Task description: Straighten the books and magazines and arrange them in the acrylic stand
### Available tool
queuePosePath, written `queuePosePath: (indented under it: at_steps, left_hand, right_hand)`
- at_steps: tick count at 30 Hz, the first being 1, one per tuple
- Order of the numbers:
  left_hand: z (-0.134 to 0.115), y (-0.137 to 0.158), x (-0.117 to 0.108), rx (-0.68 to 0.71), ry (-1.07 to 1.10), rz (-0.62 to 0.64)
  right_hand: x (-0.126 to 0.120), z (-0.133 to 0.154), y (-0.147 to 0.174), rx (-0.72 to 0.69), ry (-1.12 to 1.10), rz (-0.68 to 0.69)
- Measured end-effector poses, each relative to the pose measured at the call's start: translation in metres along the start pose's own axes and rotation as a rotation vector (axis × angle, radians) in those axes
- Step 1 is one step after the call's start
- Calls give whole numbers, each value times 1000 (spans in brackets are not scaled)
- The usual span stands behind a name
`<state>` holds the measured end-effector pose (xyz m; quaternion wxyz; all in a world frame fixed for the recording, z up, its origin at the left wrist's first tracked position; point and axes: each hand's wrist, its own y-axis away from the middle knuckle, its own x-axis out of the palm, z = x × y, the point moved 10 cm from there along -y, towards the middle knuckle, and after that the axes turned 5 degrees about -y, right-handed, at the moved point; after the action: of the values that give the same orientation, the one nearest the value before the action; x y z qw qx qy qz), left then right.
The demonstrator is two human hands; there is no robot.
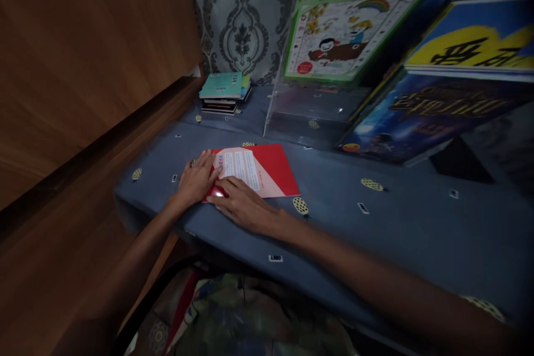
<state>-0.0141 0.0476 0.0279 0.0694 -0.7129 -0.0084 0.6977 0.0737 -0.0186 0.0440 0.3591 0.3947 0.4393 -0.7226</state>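
A thin red and pale pink booklet (275, 169), with white text panels on its cover, lies on the table near its front edge. My left hand (197, 179) rests flat over the booklet's left edge, its fingers stretched forward. Across the lower left part of the cover lies my right hand (242, 204), palm down with the fingers extended toward the left hand. Between the two hands a glossy red patch catches the light. Both hands press from above, and neither is wrapped around anything.
A small stack of books (223, 86) sits at the back left by the patterned wall. Behind the booklet stands a clear acrylic holder (306, 114) with a green picture book (334, 39). More upright books (438, 100) lean at right. A wooden panel (95, 55) borders the left side.
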Motion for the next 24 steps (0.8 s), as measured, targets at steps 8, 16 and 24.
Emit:
queuePosePath:
  at_steps: [8, 16, 24]
  left_hand:
    - [-1, 1, 3, 24, -39, -16]
    - [3, -1, 4, 40, -12, -19]
    - [-91, 18, -14, 238, -16, -33]
  right_hand:
    - [-35, -15, 59, 141, 105, -43]
    - [-72, -60, 138, 333, 252, -121]
    - [-74, -61, 141, 324, 251, -134]
